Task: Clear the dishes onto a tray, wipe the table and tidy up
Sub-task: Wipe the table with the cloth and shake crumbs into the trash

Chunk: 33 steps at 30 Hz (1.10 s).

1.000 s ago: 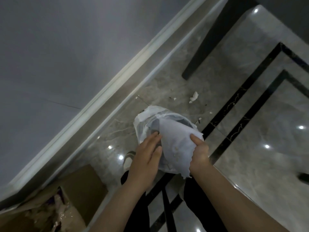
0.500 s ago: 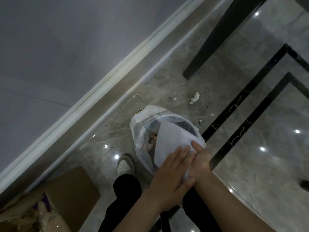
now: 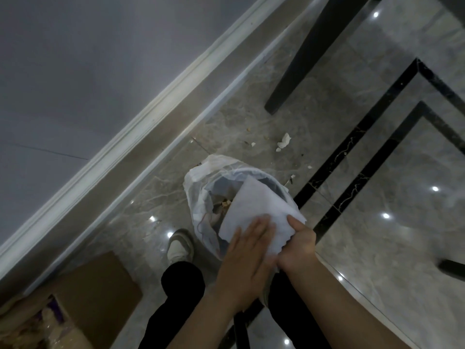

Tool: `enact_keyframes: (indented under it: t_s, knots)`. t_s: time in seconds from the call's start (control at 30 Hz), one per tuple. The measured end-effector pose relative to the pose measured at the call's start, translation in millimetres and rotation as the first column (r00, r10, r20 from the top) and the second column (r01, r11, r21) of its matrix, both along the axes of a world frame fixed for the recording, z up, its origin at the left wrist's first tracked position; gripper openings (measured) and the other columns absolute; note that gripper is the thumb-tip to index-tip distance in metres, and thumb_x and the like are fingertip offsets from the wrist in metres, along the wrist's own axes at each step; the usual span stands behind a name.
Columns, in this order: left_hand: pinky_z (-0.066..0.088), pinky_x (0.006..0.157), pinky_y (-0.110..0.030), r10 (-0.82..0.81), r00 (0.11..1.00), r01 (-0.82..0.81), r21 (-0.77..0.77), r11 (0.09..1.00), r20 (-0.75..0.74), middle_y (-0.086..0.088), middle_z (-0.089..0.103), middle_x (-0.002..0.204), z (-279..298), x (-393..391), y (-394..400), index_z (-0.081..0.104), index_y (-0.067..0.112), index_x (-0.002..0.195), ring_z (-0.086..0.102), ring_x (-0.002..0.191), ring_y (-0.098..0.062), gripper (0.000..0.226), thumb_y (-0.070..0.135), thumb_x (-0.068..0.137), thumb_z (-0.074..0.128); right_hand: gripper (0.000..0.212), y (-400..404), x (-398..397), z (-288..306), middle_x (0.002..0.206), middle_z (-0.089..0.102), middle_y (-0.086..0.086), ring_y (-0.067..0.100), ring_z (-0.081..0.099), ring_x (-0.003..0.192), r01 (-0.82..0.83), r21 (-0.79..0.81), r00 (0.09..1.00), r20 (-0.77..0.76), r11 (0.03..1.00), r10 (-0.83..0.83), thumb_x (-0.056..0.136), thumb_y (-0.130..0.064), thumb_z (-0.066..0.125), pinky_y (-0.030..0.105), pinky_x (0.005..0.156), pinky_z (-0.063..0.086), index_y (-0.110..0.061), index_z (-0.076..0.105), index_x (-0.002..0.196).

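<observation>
Over a bin lined with a white bag [image 3: 198,182], we see the right hand [image 3: 298,244] pinching the near edge of a white paper towel [image 3: 261,205], thumb on top. The left hand [image 3: 247,260] lies flat on the towel with straight fingers, touching the right. Scraps, possibly food, show inside the bin. Paper bits [image 3: 284,142] litter the marble floor [image 3: 377,248] beyond; a cardboard box [image 3: 100,290] sits near left.

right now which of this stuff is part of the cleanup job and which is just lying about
In the job:
white cloth, gripped by the right hand
left hand, flat on the cloth
lined bin below it

Lying about:
cardboard box
paper scrap on the floor
dark furniture leg
</observation>
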<state>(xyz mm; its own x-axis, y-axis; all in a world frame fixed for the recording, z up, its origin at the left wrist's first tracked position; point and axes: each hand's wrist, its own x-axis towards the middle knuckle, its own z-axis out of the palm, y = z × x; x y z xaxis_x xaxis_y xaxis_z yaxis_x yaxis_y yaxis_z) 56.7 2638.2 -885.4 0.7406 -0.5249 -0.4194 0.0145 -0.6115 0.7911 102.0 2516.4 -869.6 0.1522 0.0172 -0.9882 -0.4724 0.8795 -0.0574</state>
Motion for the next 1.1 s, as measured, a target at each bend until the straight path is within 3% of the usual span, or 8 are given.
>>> enact_keyframes:
  t_s: [0.1,0.2,0.3,0.43,0.63,0.77,0.93,1.1]
  knots:
    - [-0.008,0.119,-0.037,0.167,0.97,-0.131,0.203,0.97,-0.175,0.015,-0.018,0.156,-8.6,9.8,7.8,-0.01,0.047,0.137,-0.023,0.138,0.004,0.046,0.053,0.095,0.007,0.043,-3.1,-3.9,4.0,0.092,0.066,0.023,0.037,0.057,0.09,0.025,0.009,1.0,0.012,1.0,-0.025,0.094,-0.034,0.04,0.044,0.069,0.044,0.001,0.056,0.111]
    - [-0.009,0.118,-0.035,0.093,0.995,-0.089,0.115,0.989,-0.034,0.018,-0.021,0.154,-5.1,5.4,3.9,-0.017,0.045,0.14,-0.021,0.141,-0.001,0.053,0.057,0.094,0.006,0.042,-5.8,-2.2,3.6,0.084,0.068,0.025,0.037,0.058,0.086,0.032,-0.037,0.999,-0.018,0.999,-0.033,0.094,-0.034,0.04,0.043,0.066,0.044,0.003,0.058,0.097]
    - [-0.008,0.118,-0.037,-0.093,0.992,0.089,0.045,0.995,0.088,0.018,-0.012,0.156,-3.6,-11.1,0.9,-0.007,0.036,0.148,-0.012,0.145,-0.005,0.061,0.06,0.093,0.007,0.043,-6.4,-0.7,2.5,0.117,0.062,0.024,0.033,0.059,0.09,0.019,-0.058,1.0,-0.022,0.998,-0.02,0.091,-0.029,0.046,0.041,0.071,0.046,0.002,0.054,0.119]
    - [-0.01,0.118,-0.042,0.102,0.993,-0.072,0.397,0.915,-0.055,0.021,-0.034,0.147,-11.8,-12.6,15.1,-0.024,0.04,0.14,-0.027,0.14,-0.006,0.064,0.067,0.087,-0.002,0.047,-10.5,-5.7,-0.4,0.142,0.044,0.017,0.02,0.054,0.077,0.01,-0.185,1.0,-0.024,0.983,-0.015,0.096,-0.021,0.042,0.037,0.076,0.044,-0.003,0.039,0.139]
    - [-0.006,0.117,-0.04,-0.15,0.978,0.134,0.111,0.985,0.143,0.014,-0.009,0.158,2.1,-4.2,2.2,-0.004,0.035,0.149,-0.009,0.146,-0.012,0.064,0.062,0.093,0.009,0.036,-10.2,-6.4,9.1,0.097,0.059,0.018,0.03,0.055,0.083,0.068,-0.087,0.993,-0.088,0.994,-0.075,0.095,-0.032,0.04,0.039,0.067,0.042,0.002,0.054,0.1]
    - [-0.003,0.118,-0.047,0.245,0.96,-0.162,0.445,0.881,-0.135,0.011,-0.017,0.157,-5.1,4.5,8.9,-0.006,0.034,0.149,-0.019,0.143,-0.008,0.076,0.069,0.081,-0.009,0.037,-14.3,-7.3,12.5,0.111,0.06,0.02,0.035,0.055,0.097,0.103,-0.077,0.993,-0.051,0.992,-0.107,0.092,-0.033,0.044,0.044,0.078,0.043,-0.005,0.054,0.115]
    - [-0.007,0.117,-0.036,-0.136,0.979,0.134,0.023,0.991,0.154,0.01,-0.005,0.159,1.9,3.5,-5.3,-0.002,0.036,0.149,-0.008,0.146,-0.011,0.062,0.06,0.094,0.013,0.037,-17.3,-3.7,13.6,0.098,0.065,0.023,0.037,0.058,0.091,0.073,-0.041,0.995,-0.061,0.997,-0.075,0.09,-0.031,0.044,0.043,0.074,0.044,0.004,0.055,0.098]
    - [-0.003,0.118,-0.041,0.136,0.969,-0.035,0.436,0.899,-0.204,0.013,-0.011,0.157,-20.6,15.0,18.9,0.006,0.033,0.149,-0.013,0.144,-0.008,0.053,0.047,0.099,0.016,0.041,-20.8,-9.4,13.5,0.107,0.063,0.02,0.035,0.058,0.093,0.087,-0.099,0.995,-0.037,0.991,-0.091,0.089,-0.024,0.047,0.044,0.07,0.046,-0.003,0.053,0.124]
